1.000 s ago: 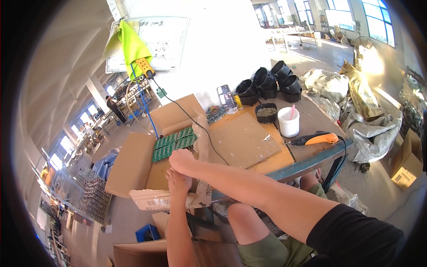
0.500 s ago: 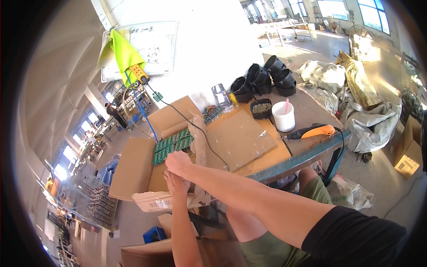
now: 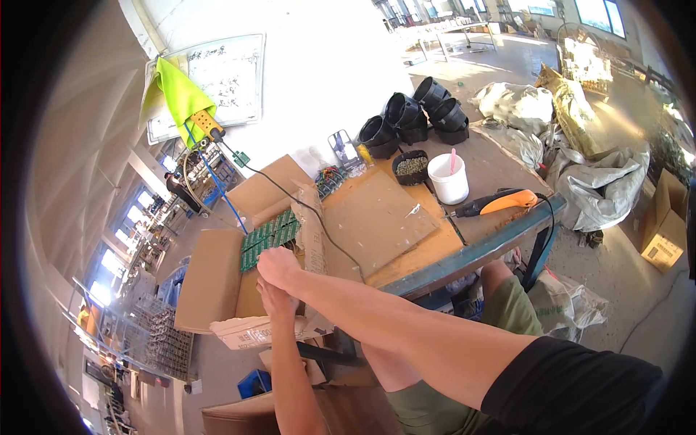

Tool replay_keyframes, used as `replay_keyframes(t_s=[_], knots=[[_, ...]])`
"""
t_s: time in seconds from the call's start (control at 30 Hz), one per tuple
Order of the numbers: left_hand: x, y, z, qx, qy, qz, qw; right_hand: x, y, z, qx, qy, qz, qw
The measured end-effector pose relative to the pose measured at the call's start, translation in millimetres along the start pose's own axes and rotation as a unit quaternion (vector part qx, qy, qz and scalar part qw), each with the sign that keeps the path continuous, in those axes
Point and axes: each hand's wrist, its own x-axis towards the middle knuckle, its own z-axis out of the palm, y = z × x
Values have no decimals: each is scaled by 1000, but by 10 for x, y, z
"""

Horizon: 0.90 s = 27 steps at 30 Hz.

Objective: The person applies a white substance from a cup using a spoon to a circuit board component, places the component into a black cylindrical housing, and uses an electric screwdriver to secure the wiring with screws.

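Both hands are together inside an open cardboard box (image 3: 206, 279) at the table's left end. My right hand (image 3: 278, 267) is curled closed, its knuckles near the green circuit boards (image 3: 271, 235) that lie in rows in the box. Just below it, my left hand (image 3: 277, 297) is bent inward, its fingers close against the right hand. Whatever the two hands grip is hidden behind them. A torn flap (image 3: 243, 332) of the box hangs by my left wrist.
On the table lie a cardboard sheet (image 3: 380, 221), an orange-and-black corded tool (image 3: 500, 203), a white tub (image 3: 449, 181), a black dish of small parts (image 3: 411, 168) and several black cups (image 3: 406, 116). A dark cable (image 3: 319, 210) crosses the box's edge. Sacks (image 3: 602, 181) stand at right.
The whole view has shifted slightly, so the table and box sit a little further left. Both hands stay together at the same place in the box.
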Motion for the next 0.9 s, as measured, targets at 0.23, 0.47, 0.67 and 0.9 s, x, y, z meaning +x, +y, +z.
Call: replay_keyframes(t_s=[0.23, 0.47, 0.67, 0.9], knots=[[-53, 77, 33, 65, 89, -19, 994, 64, 79, 67, -42, 28, -63, 997], [-91, 170, -265, 92, 22, -97, 991, 58, 488, -579, 76, 62, 114, 989], [-187, 422, -482, -203, 112, -30, 972, -843, 813, -1296, 798, -110, 202, 556], [-720, 1990, -808, -655, 77, 90, 747, -1751, 1243, -1573, 830, -96, 223, 502]])
